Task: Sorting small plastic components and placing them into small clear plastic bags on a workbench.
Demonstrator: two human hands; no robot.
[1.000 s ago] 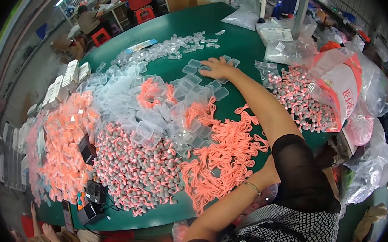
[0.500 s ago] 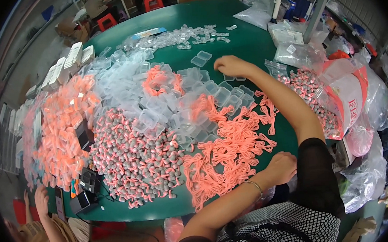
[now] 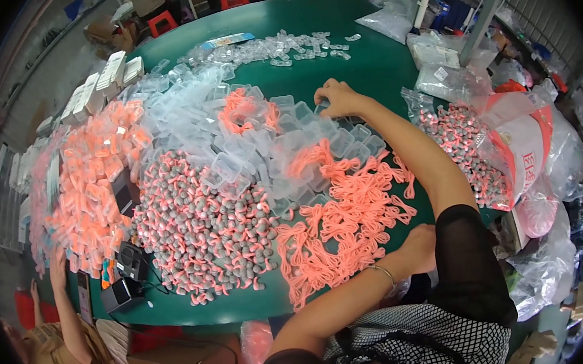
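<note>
My right hand point(image 3: 338, 99) reaches over the far edge of a pile of clear plastic boxes point(image 3: 286, 123). Its fingers are bent and pinched at a clear plastic box point(image 3: 322, 107), mostly hidden by the hand. Close to the table's near edge, my left hand point(image 3: 419, 248), with a bracelet at the wrist, is curled closed; whatever its fingers hold is hidden. Between my arms and the boxes lies a heap of coral-orange cord bundles point(image 3: 349, 211). Left of it spreads a large pile of grey-and-pink small pieces point(image 3: 206, 231).
Filled orange boxes point(image 3: 91, 186) and white card stacks point(image 3: 112, 74) cover the left side of the green table point(image 3: 354, 20). Small clear pieces point(image 3: 287, 47) lie at the back. An open bag point(image 3: 520, 138) spills grey-and-pink pieces at right. Another person's hand point(image 3: 58, 272) is at lower left.
An open clear box that lay beyond the pile is gone from its spot. My right hand has moved slightly left and nearer, its fingers now bent. My left hand stays about where it was.
</note>
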